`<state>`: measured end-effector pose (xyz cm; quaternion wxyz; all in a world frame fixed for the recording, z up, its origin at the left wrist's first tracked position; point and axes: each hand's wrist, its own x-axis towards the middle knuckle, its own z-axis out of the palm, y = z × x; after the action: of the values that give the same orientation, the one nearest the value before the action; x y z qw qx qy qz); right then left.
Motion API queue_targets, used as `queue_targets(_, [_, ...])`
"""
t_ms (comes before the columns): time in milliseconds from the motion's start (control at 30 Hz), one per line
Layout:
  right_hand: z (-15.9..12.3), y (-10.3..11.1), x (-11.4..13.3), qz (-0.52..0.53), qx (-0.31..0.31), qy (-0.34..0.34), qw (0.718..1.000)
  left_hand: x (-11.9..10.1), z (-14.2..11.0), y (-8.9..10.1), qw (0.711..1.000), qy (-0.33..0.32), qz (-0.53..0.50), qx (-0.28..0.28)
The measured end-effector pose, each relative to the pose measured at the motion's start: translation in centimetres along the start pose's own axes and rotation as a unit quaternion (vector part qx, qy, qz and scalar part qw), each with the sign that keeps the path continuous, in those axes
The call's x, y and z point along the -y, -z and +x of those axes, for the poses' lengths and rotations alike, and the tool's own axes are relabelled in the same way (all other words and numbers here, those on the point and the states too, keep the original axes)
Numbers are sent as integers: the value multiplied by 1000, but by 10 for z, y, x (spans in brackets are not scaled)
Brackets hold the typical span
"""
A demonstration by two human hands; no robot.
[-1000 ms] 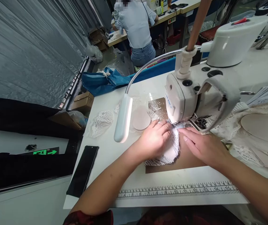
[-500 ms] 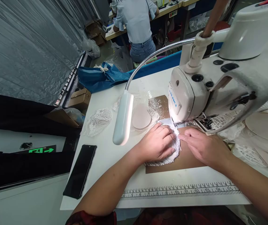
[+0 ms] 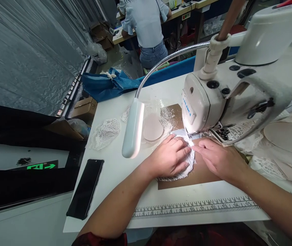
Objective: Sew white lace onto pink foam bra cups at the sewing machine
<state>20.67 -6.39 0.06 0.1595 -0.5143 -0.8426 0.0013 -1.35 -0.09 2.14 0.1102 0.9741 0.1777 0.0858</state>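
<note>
My left hand [image 3: 170, 155] lies flat with fingers spread on a rounded white lace piece [image 3: 190, 160], pressing it to the sewing machine bed. The lace edge sits under the needle area of a white sewing machine [image 3: 197, 102]; the needle itself is hard to make out. My right hand [image 3: 217, 159] is on the other side, its index fingertip touching the lace edge and the other fingers curled in. Whether those curled fingers hold anything is hidden. Under both hands is a brown plate [image 3: 176, 184].
A lamp [image 3: 133, 131] on a bendable neck hangs left of the machine. Beige rounded pads [image 3: 152, 127] and lace pieces [image 3: 105, 134] lie on the white table. A phone [image 3: 85, 189] rests near the left edge. More lace [image 3: 271, 167] is piled right. A person [image 3: 148, 30] sits beyond.
The whole view has shifted slightly to the left. Both hands keep nearly the same position on the lace piece; no clear movement of the fabric shows.
</note>
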Motion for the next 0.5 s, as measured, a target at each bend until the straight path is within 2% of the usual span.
queue_targets(100, [0, -2, 0, -19, -21, 10, 1000, 1, -1, -1, 1000, 5, -10, -9])
queue_targets(400, [9, 0, 6, -68, 41, -60, 995, 0, 4, -3, 998, 66, -5, -24])
queue_targets(500, [8, 1, 5, -68, 26, -39, 997, -1, 4, -3, 997, 76, 10, -24])
